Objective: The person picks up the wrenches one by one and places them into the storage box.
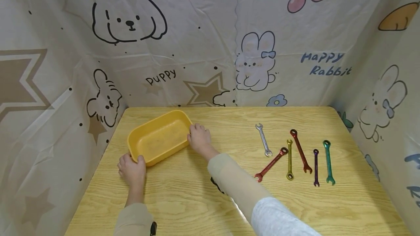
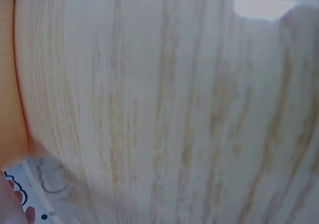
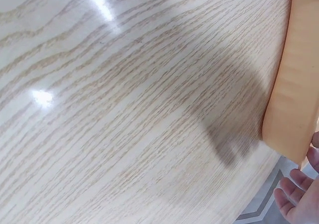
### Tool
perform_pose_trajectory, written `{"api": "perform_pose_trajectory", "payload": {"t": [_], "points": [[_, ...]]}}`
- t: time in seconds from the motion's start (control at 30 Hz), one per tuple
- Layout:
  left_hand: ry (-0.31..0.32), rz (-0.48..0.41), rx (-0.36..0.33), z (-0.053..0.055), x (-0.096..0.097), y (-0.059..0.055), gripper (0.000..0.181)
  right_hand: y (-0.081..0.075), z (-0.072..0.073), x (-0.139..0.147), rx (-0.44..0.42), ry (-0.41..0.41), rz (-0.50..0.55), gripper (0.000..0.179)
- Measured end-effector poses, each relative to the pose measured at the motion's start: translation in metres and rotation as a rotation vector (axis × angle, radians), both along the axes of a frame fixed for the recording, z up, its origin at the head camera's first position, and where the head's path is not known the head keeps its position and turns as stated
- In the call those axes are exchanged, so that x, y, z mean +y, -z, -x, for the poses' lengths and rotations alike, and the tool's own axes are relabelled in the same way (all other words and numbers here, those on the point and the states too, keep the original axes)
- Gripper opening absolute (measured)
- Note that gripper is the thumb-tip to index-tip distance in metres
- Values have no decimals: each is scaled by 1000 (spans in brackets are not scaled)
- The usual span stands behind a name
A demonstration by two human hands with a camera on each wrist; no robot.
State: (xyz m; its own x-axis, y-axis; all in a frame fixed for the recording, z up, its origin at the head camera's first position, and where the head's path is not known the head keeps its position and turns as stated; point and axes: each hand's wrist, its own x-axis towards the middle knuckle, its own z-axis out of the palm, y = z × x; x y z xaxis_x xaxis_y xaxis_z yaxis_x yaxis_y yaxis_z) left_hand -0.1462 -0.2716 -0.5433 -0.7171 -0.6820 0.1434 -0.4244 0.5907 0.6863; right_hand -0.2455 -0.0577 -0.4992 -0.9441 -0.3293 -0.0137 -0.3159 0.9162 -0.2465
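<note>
A yellow rectangular plastic basin (image 1: 160, 139) sits at the table's left rear, turned at a slant, with nothing inside. At its near left corner my left hand (image 1: 132, 170) grips the rim, thumb on the near side and fingers round the left end. My right hand (image 1: 199, 139) holds the right end, thumb at the rim. The left wrist view catches only the basin's side wall (image 2: 11, 84) and a few fingertips at the left edge. In the right wrist view, curved fingers (image 3: 294, 191) stand by the corner of the basin (image 3: 294, 79).
Right of the basin, several wrenches lie spread on the wooden table (image 1: 183, 199): a silver wrench (image 1: 264, 139), two red ones, a yellow wrench (image 1: 290, 159), a purple wrench (image 1: 316, 166) and a green wrench (image 1: 329, 162). Printed cloth (image 1: 203, 46) hangs behind and at both sides.
</note>
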Motion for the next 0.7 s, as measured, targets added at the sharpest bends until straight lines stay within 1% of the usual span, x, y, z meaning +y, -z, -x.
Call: {"api": "perform_pose_trajectory", "payload": {"t": [0.17,0.37,0.53,0.7], "points": [[7,-3,-7,1,0,1,41,-3,0,0,19,22,-31,23],[18,0,-11,2,0,1,38,-5,0,1,2,42,-91,29],[34,6,-26,2,-1,0,39,-5,1,3,2,50,-90,34],[57,19,-25,2,-3,-2,39,-3,4,5,2,60,-63,52]]}}
